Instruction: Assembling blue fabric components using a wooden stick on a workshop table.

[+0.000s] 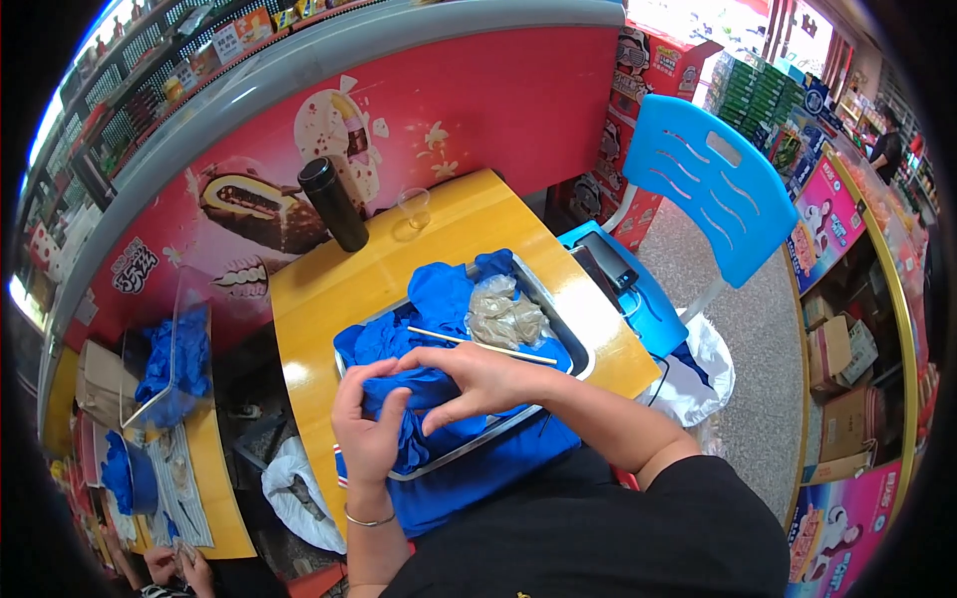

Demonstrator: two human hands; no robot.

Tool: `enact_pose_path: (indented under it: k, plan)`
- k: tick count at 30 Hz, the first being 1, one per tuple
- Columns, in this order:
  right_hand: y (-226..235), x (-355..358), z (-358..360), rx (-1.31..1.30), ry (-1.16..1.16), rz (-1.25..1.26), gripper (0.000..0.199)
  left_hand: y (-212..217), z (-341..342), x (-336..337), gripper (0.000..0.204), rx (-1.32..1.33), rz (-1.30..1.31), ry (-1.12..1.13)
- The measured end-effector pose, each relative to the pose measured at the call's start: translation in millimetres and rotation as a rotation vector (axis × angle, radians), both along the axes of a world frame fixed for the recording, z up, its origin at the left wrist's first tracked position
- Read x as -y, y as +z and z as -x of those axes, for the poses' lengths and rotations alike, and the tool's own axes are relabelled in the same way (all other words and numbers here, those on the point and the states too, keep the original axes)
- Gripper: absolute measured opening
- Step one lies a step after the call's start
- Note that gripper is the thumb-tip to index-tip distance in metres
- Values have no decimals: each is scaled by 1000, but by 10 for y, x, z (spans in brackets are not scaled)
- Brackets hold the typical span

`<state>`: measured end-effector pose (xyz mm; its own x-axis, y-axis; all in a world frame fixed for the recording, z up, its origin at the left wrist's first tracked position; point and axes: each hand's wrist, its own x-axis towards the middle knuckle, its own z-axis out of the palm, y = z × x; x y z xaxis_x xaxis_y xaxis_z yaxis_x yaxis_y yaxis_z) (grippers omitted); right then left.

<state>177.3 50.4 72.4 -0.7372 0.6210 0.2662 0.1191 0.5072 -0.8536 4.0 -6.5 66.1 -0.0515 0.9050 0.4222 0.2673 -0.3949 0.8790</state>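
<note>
My left hand (367, 424) and my right hand (480, 381) meet over a metal tray (573, 339). Both are curled round a piece of blue cloth (424, 383), their thumbs towards each other. Inside the tray lies a heap of similar blue cloth (439, 294). A crumpled, see-through beige plastic bundle (506, 314) rests on the heap. Across the cloth, just beyond my fingers, a thin pale stick (483, 345) lies slantwise. More blue fabric (488, 478) hangs over my lap below the tray.
On the yellow table (319, 309) stand a black thermos (334, 204) and a clear plastic cup (414, 209). A blue chair (713, 189) at the right bears a dark flat device (608, 261). At the lower left, another person's hands (179, 568) work beside a clear bin (164, 409) of blue cloth.
</note>
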Motion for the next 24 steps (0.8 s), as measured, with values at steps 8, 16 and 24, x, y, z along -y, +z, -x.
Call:
enact_pose_path:
  k: [8,16,24]
  plan:
    - [60,43,40,208,-62,-15,54,-199,16,7,21,235,92,-115]
    - [55,43,-42,257,-83,107,48,-378,60,3,21,346,236,-192]
    - [22,101,2,348,-111,-37,47,-381,100,64,21,177,204,-175]
